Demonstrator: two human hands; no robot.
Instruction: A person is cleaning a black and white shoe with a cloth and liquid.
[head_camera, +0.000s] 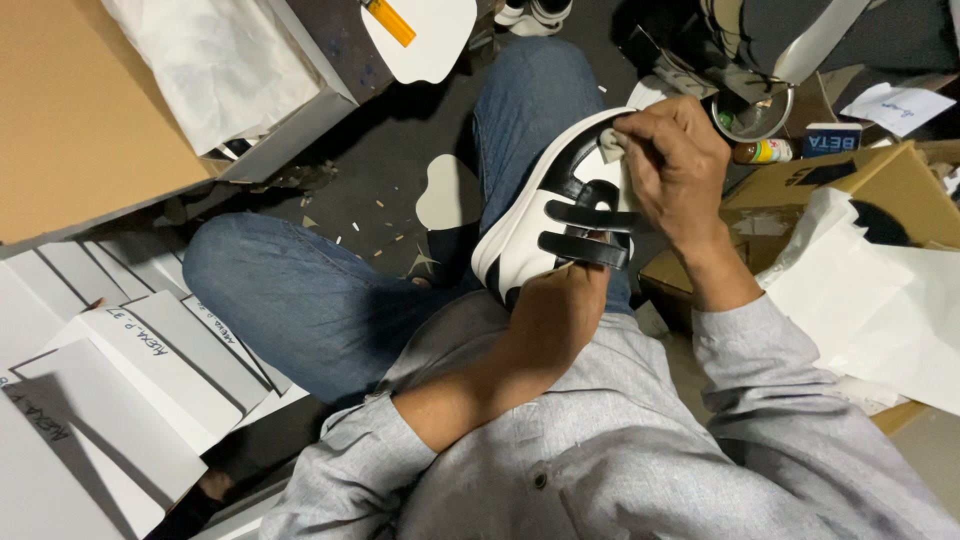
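A white shoe (525, 235) with black trim and two black straps rests over my lap, above my jeans. My left hand (565, 300) holds it from below, near the lower strap, and is mostly hidden behind the shoe. My right hand (675, 165) is closed on a small pale cloth (612, 150) and presses it against the shoe's upper part, close to the black trim.
Stacked white shoe boxes (120, 370) lie at the left. An open box with white tissue paper (210, 60) sits at the upper left. Cardboard boxes (850, 190) and crumpled white paper (880, 300) fill the right. A small bottle (762, 152) and a metal cup (755, 115) stand beyond the shoe. White cut-outs (445, 195) lie on the dark floor.
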